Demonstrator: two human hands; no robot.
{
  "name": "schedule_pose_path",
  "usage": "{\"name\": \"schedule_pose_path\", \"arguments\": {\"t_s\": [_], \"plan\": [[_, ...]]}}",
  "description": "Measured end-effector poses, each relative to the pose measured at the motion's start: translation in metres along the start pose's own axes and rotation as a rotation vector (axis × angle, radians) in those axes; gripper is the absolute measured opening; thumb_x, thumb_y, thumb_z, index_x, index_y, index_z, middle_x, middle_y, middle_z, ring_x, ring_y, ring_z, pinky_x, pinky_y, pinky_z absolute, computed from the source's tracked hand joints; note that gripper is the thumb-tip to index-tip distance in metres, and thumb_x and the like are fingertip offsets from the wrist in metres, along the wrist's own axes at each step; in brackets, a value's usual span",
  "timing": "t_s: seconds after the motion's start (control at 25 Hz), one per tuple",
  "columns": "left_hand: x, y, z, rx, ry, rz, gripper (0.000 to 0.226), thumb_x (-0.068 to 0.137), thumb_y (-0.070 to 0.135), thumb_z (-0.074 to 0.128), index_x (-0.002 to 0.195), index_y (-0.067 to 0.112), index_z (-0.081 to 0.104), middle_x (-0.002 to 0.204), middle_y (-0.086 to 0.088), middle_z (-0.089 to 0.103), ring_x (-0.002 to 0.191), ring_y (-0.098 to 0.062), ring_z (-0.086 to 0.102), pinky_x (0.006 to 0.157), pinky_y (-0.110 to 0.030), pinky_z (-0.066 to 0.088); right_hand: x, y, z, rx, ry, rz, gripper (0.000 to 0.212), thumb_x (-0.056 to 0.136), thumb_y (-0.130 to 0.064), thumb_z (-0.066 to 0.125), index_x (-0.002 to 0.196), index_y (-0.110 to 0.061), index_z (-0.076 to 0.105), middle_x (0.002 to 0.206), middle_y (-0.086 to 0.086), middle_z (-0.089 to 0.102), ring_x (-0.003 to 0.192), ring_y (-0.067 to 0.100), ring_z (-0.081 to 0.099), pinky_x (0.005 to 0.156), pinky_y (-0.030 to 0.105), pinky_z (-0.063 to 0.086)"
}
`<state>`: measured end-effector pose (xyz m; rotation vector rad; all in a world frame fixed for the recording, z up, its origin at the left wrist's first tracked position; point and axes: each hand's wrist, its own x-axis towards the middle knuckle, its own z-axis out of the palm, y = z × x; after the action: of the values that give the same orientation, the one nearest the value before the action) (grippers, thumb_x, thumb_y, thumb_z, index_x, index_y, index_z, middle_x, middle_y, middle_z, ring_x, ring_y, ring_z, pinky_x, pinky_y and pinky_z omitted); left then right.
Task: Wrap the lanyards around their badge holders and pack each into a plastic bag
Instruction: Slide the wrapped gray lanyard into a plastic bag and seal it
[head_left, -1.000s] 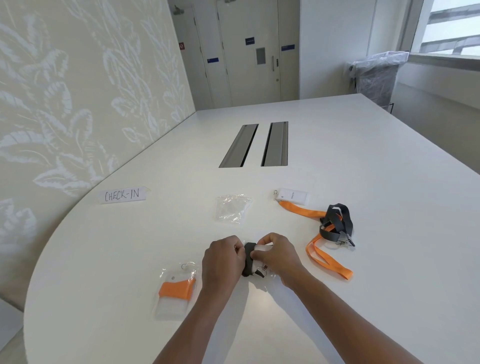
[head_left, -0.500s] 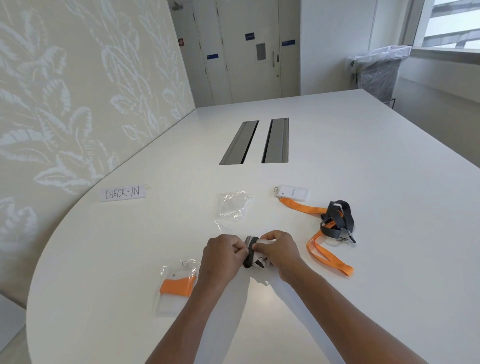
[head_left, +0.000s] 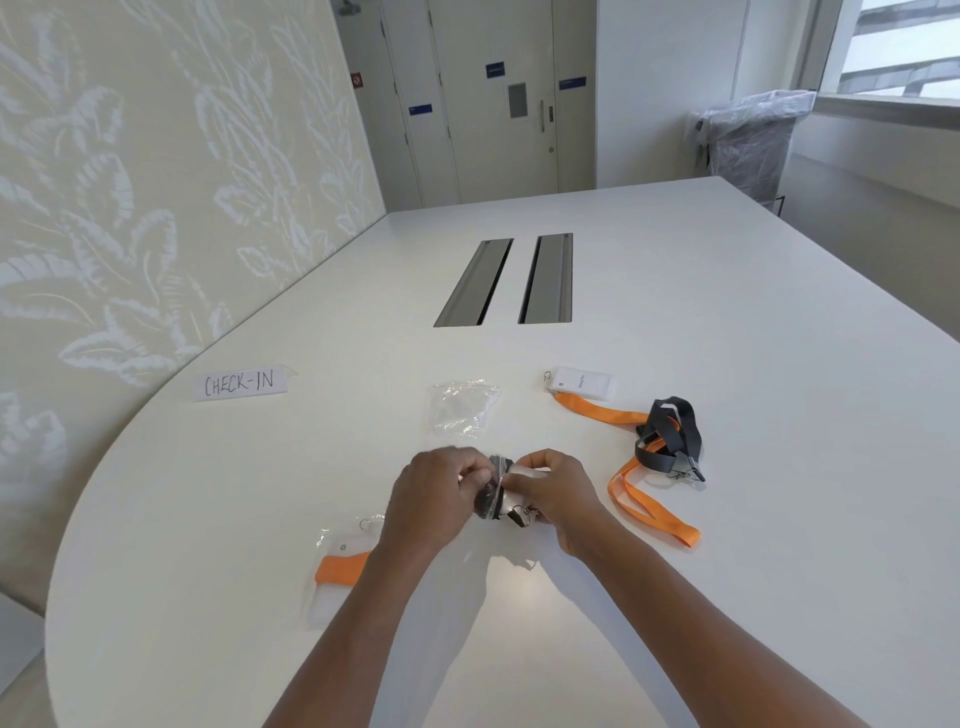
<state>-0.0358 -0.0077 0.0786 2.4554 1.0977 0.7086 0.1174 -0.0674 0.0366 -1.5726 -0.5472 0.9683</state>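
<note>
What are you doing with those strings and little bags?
Both hands, left hand and right hand, are slipping a badge wrapped in a dark lanyard into a clear bag. One packed orange one lies at the left. An empty bag, an orange lanyard with its badge and a loose dark lanyard wait on the table.

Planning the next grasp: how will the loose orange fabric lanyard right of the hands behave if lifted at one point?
The loose orange fabric lanyard lies in slack loops on the white table, so it is probably floppy and will dangle. A dark grey strap lies across it and may drag along. Its white badge holder would likely trail.
</note>
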Motion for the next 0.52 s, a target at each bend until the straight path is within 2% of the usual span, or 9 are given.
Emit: {"name": "schedule_pose_path", "arguments": {"t_s": [0.08, 0.12, 0.24, 0.36, 0.52], "plan": [[0.006, -0.002, -0.006, 0.119, 0.141, 0.126, 0.013, 0.093, 0.023, 0.068, 0.101, 0.031, 0.074, 0.090, 0.012, 0.070, 0.088, -0.014, 0.060, 0.077, -0.034, 0.049, -0.001, -0.004, 0.000, -0.028, -0.033, -0.018, 0.024, 0.072, -0.014, 0.086, 0.087, -0.016, 0.067, 0.082, 0.008, 0.069, 0.059, 0.019, 0.066, 0.055, 0.032, 0.057], [0.011, -0.003, -0.008, 0.147, 0.144, 0.148, 0.015, 0.094, 0.024, 0.068, 0.107, 0.029, 0.074, 0.096, 0.012, 0.071, 0.097, -0.015, 0.057, 0.084, -0.035, 0.046, -0.002, -0.006, -0.001, -0.055, -0.051, -0.031, 0.024, 0.072, -0.015, 0.086, 0.087, -0.017, 0.067, 0.082, 0.007, 0.070, 0.059, 0.017, 0.065, 0.054, 0.030, 0.055], [0.024, -0.008, -0.014, 0.223, -0.093, 0.039, 0.013, 0.096, 0.036, 0.064, 0.103, 0.033, 0.074, 0.098, 0.016, 0.071, 0.113, -0.011, 0.050, 0.097, -0.035, 0.034, -0.005, -0.010, -0.002, -0.171, -0.114, -0.103, 0.025, 0.071, -0.018, 0.085, 0.087, -0.021, 0.066, 0.077, 0.004, 0.070, 0.056, 0.013, 0.061, 0.050, 0.027, 0.050], [0.032, -0.016, -0.019, 0.021, -0.377, -0.111, 0.012, 0.095, 0.037, 0.066, 0.094, 0.030, 0.076, 0.095, 0.014, 0.074, 0.104, -0.012, 0.063, 0.102, -0.044, 0.045, -0.009, -0.015, -0.003, -0.327, -0.156, -0.196, 0.024, 0.071, -0.019, 0.083, 0.086, -0.025, 0.065, 0.080, 0.003, 0.067, 0.059, 0.015, 0.057, 0.050, 0.027, 0.049], [0.031, -0.020, -0.019, -0.184, -0.489, -0.143, 0.008, 0.091, 0.034, 0.073, 0.093, 0.027, 0.077, 0.095, 0.006, 0.077, 0.099, -0.016, 0.070, 0.099, -0.044, 0.053, -0.011, -0.021, -0.008, -0.538, -0.221, -0.292, 0.025, 0.074, -0.020, 0.078, 0.092, -0.025, 0.061, 0.082, 0.000, 0.062, 0.058, 0.010, 0.052, 0.040, 0.016, 0.040]]}}
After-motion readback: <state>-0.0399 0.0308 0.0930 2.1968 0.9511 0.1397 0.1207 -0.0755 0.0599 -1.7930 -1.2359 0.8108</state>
